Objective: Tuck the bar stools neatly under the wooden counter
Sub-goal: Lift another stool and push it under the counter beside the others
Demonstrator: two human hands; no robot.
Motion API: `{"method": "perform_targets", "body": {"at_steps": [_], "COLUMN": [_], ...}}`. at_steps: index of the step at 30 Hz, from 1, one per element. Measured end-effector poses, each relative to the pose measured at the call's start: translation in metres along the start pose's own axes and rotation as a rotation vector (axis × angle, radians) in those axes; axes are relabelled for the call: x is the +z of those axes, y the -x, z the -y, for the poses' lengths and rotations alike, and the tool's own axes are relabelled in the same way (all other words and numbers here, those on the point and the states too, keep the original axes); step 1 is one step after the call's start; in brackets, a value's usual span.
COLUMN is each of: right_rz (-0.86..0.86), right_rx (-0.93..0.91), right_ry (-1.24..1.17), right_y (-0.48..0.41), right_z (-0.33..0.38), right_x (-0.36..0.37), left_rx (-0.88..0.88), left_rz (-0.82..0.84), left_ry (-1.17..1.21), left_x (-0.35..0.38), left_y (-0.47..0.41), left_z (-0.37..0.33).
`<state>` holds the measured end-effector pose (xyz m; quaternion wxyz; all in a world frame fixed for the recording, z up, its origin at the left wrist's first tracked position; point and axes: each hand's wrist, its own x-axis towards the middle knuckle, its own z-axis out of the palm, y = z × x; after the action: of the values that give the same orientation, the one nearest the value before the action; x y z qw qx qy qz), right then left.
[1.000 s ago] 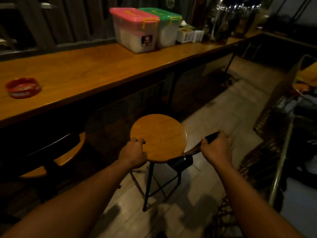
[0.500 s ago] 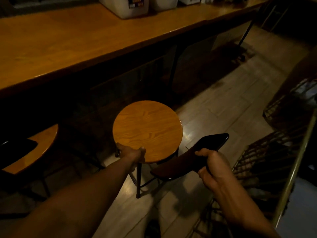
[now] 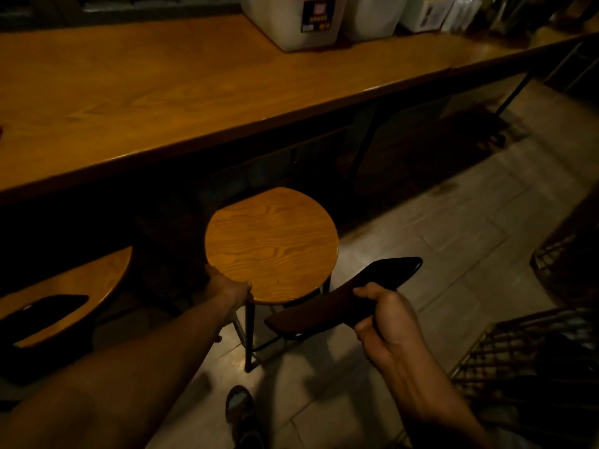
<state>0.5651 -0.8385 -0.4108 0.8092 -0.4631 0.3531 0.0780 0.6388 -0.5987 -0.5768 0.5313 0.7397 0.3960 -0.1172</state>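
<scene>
left hand [image 3: 227, 286] grips near rim of bar stool [image 3: 272, 243] seat; right hand [image 3: 385, 315] clenched on its dark backrest [image 3: 324, 307]. wooden counter [image 3: 194, 92] lies beyond both hands.

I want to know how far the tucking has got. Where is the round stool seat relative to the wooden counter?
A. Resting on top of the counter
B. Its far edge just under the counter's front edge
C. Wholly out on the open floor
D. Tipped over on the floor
B: the far edge of the round stool seat is cut off by the wooden counter edge, while the left hand grips its near rim.
</scene>
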Motion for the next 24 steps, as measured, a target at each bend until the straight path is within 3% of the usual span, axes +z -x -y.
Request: {"method": "perform_targets", "body": {"at_steps": [8, 17, 20, 22, 24], "right_rz": [0.065, 0.130, 0.061, 0.024, 0.072], "right_rx": [0.032, 0.091, 0.074, -0.066, -0.202], "right_ry": [0.075, 0.146, 0.165, 0.372, 0.749], "right_y": [-0.027, -0.036, -0.043, -0.053, -0.061], "right_z": [0.005, 0.021, 0.042, 0.061, 0.074], "right_x": [0.090, 0.115, 0.104, 0.094, 0.087], "left_rx": [0.007, -0.013, 0.036, 0.067, 0.082], "left_rz": [-0.129, -0.029, 0.016, 0.069, 0.156], "left_ry": [-0.005, 0.025, -0.045, -0.130, -0.199], "left_x": [-0.033, -0.050, -0.050, -0.053, -0.056], "left_y": [-0.056, -0.075, -0.061, -0.044, -0.020], "left_z": [-0.038, -0.060, -0.075, -0.090, -0.104]}}
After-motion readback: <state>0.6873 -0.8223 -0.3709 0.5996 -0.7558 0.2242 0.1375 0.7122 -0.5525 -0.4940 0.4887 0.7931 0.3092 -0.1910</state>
